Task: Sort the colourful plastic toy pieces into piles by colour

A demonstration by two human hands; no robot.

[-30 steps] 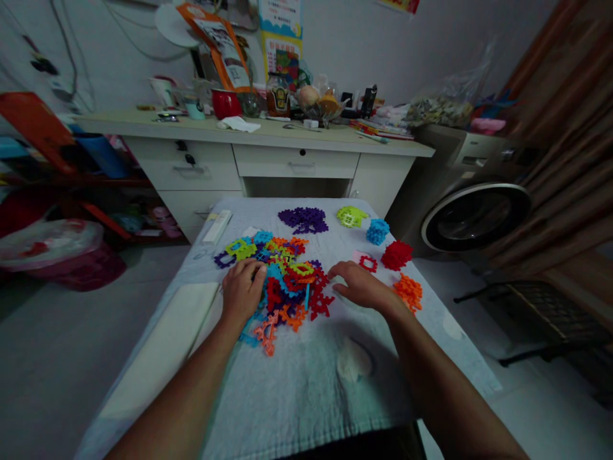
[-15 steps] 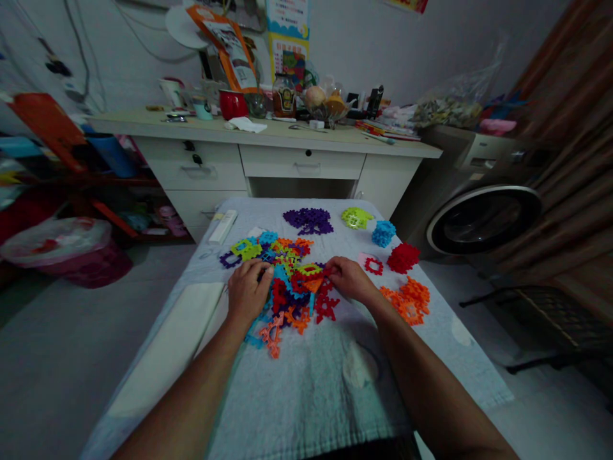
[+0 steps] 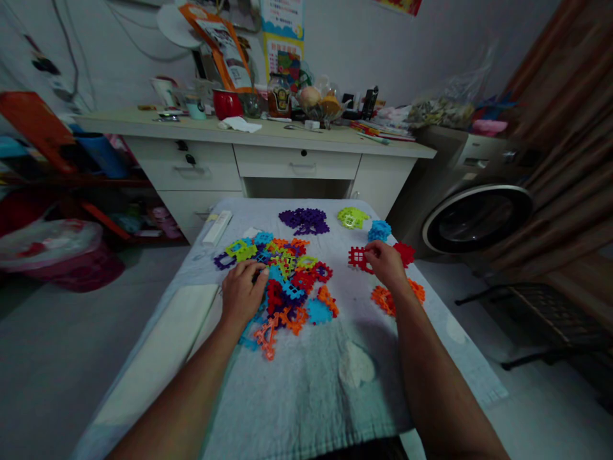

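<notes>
A mixed pile of plastic interlocking building pieces [image 3: 292, 278] in red, blue, orange, purple and yellow-green lies on the cloth-covered table. My left hand [image 3: 244, 291] rests on the pile's left side, fingers curled inward; what lies under them is hidden. Right of the pile, my right hand [image 3: 387, 259] pinches a red square window-shaped building piece [image 3: 357, 257] by its right edge. Beyond that hand are a red heap [image 3: 406, 253] and an orange heap [image 3: 384, 300], both partly covered by the hand and arm. Further back sit a blue heap [image 3: 380, 230], a yellow-green heap [image 3: 353, 218] and a purple heap [image 3: 304, 221].
A long white strip [image 3: 158, 351] runs along the table's left side, with a small white box [image 3: 218, 228] farther back. Behind the table stands a white drawer desk [image 3: 297, 160] crowded with jars and bags. A washing machine [image 3: 472, 204] is at right, a pink bin [image 3: 71, 255] at left.
My right hand has moved right, from the pile to beside the red heap, with a red window-shaped piece. A blue piece and orange ones now show at the pile's right edge. The left hand stays.
</notes>
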